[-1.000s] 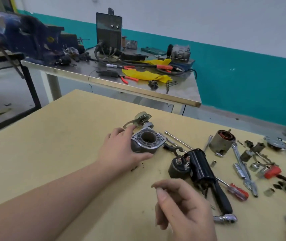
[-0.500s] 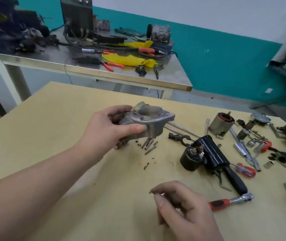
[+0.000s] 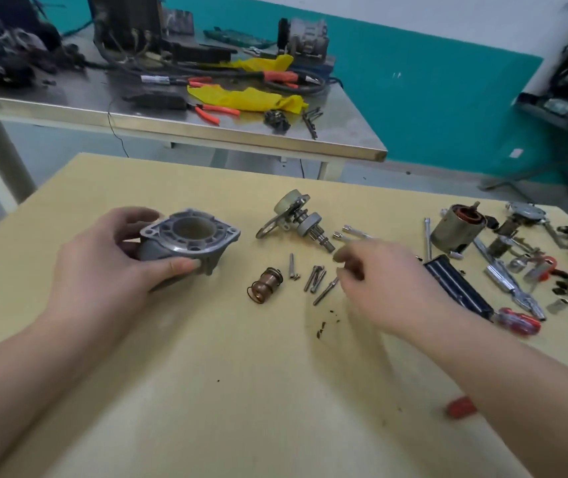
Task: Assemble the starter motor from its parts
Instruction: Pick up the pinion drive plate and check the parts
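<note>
Housing's swung left w/ the left hand point(image 3: 103, 267) since half a sec ago, and the right hand point(image 3: 389, 281) has shot fwd from the near edge. Head view: left hand grips the grey housing point(image 3: 189, 241), bore up, low over the desk point(image 3: 206, 391). Right hand blurred above the loose bolts point(image 3: 315, 277), fingers curled; can't tell if it holds anything. Copper plunger point(image 3: 265, 285) lies between hands; pinion shaft point(image 3: 305, 224) beyond.

A person's left hand point(image 3: 110, 257) curls around a grey housing point(image 3: 188, 241), thumb pressed along its near side. The right hand point(image 3: 389, 281), motion-blurred, reaches forward over the table with fingers loosely bent, both bare forearms extended.
</note>
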Demonstrator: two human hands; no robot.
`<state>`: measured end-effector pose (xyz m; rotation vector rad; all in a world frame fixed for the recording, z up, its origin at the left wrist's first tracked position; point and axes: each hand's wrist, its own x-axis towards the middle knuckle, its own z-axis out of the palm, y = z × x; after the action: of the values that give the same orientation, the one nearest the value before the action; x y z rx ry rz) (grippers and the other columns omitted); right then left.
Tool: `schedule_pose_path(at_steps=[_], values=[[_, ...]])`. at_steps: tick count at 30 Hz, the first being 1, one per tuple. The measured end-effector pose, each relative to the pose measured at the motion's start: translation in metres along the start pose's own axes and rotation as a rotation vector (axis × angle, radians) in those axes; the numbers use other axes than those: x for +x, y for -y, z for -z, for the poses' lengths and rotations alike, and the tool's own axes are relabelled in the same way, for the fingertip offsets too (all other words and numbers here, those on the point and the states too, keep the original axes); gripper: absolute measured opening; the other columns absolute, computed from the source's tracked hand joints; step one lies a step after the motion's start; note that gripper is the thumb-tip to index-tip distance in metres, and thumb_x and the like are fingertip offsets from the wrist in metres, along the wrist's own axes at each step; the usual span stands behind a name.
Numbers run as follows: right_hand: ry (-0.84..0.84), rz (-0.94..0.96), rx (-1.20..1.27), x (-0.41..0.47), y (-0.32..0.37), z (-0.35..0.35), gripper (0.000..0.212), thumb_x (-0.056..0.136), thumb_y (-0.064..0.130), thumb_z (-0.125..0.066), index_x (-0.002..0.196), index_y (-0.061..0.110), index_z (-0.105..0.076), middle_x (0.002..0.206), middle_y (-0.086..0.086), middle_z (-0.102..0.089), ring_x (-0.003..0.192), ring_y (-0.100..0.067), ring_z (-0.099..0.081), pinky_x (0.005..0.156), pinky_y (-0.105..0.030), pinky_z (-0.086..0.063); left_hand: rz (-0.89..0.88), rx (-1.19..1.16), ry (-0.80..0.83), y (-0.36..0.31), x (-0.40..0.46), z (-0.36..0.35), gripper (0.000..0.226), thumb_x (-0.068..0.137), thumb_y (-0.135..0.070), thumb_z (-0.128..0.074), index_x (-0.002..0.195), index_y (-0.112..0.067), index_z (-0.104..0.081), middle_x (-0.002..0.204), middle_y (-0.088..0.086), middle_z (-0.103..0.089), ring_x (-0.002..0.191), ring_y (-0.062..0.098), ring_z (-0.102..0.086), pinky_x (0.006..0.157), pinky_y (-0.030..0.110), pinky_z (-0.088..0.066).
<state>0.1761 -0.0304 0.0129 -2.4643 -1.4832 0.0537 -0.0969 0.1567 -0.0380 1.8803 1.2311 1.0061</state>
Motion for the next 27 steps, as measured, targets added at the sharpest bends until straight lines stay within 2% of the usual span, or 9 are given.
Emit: schedule_pose_path(at_steps=[3,5,8,11,15,18,20,24,27], values=[[-0.073,0.023,0.02,0.034,0.012,0.017,0.027,0.095,0.035,-0.059,0.12,0.037,-0.067,0.103,0.012,-0.071,0.093,-0.017,-0.066,0.076,-0.035,-0.057,-0.016,0.142,-0.042,0.003,-0.012,-0.012,0.078,0.048,-0.072,-0.096,0.112,-0.05,-0.058,0.107,-0.024,-0.065,0.09,-0.003,-0.066,0.073,0.028,-0.049],[-0.061,0.018,0.029,0.07,0.018,0.021,0.04,0.091,0.035,-0.065,0.13,0.036,-0.061,0.114,0.009,-0.069,0.096,-0.017,-0.064,0.076,-0.035,-0.056,-0.021,0.227,-0.051,0.001,-0.016,-0.02,0.079,0.057,-0.065,-0.097,0.118,-0.042,-0.053,0.115,-0.011,-0.06,0.096,0.013,-0.058,0.076,0.037,-0.045],[0.213,0.018,-0.002,0.118,0.023,0.015,0.089,0.081,0.035,-0.085,0.156,0.029,-0.037,0.151,-0.006,-0.053,0.124,-0.028,-0.06,0.098,-0.041,-0.054,0.058,0.282,-0.018,-0.009,-0.021,-0.027,0.093,0.063,-0.065,-0.095,0.134,-0.03,-0.047,0.127,0.0,-0.06,0.104,0.022,-0.057,0.08,0.042,-0.048],[0.402,0.026,-0.032,0.141,0.015,0.001,0.116,0.073,0.042,-0.092,0.163,0.026,-0.022,0.161,-0.006,-0.043,0.137,-0.03,-0.051,0.108,-0.042,-0.045,0.101,0.299,-0.027,-0.02,-0.028,-0.028,0.105,0.063,-0.069,-0.092,0.146,-0.027,-0.043,0.138,0.005,-0.059,0.131,0.032,-0.053,0.102,0.053,-0.05],[0.244,0.052,0.069,0.15,0.003,-0.019,0.099,0.067,0.053,-0.092,0.149,0.021,-0.047,0.132,-0.004,-0.065,0.102,-0.02,-0.06,0.078,-0.031,-0.047,-0.021,0.224,-0.138,-0.041,-0.043,-0.028,0.087,0.078,-0.062,-0.082,0.148,-0.024,-0.048,0.145,0.002,-0.05,0.141,0.028,-0.039,0.11,0.039,-0.037],[0.216,-0.007,0.211,0.148,0.003,-0.02,0.071,0.068,0.043,-0.092,0.126,0.021,-0.057,0.093,0.002,-0.068,0.079,-0.015,-0.068,0.055,-0.027,-0.053,-0.167,0.154,-0.186,-0.059,-0.057,-0.029,0.063,0.087,-0.051,-0.076,0.14,-0.027,-0.053,0.135,-0.011,-0.047,0.131,0.012,-0.038,0.103,0.019,-0.028],[0.253,-0.08,0.451,0.143,0.001,-0.007,0.054,0.073,0.033,-0.09,0.113,0.015,-0.058,0.082,-0.004,-0.077,0.072,-0.018,-0.077,0.053,-0.028,-0.059,-0.22,0.091,-0.21,-0.07,-0.068,-0.029,0.048,0.091,-0.048,-0.075,0.132,-0.035,-0.053,0.13,-0.017,-0.047,0.124,0.004,-0.039,0.097,0.011,-0.028],[0.516,-0.027,0.819,0.112,0.002,0.049,0.045,0.087,0.031,-0.077,0.122,0.004,-0.066,0.092,-0.017,-0.08,0.067,-0.019,-0.071,0.058,-0.03,-0.058,-0.051,-0.35,-0.232,-0.101,-0.078,-0.024,0.027,0.096,-0.046,-0.076,0.118,-0.034,-0.065,0.121,-0.014,-0.068,0.11,0.004,-0.067,0.088,0.025,-0.056],[0.642,0.208,0.707,0.065,0.008,0.087,0.042,0.083,0.031,-0.078,0.122,0.016,-0.071,0.102,-0.014,-0.079,0.074,-0.018,-0.07,0.062,-0.029,-0.058,0.34,-0.891,0.126,-0.127,-0.074,-0.022,0.051,0.098,-0.055,-0.069,0.126,-0.013,-0.068,0.121,0.009,-0.076,0.101,0.025,-0.077,0.086,0.044,-0.067]])
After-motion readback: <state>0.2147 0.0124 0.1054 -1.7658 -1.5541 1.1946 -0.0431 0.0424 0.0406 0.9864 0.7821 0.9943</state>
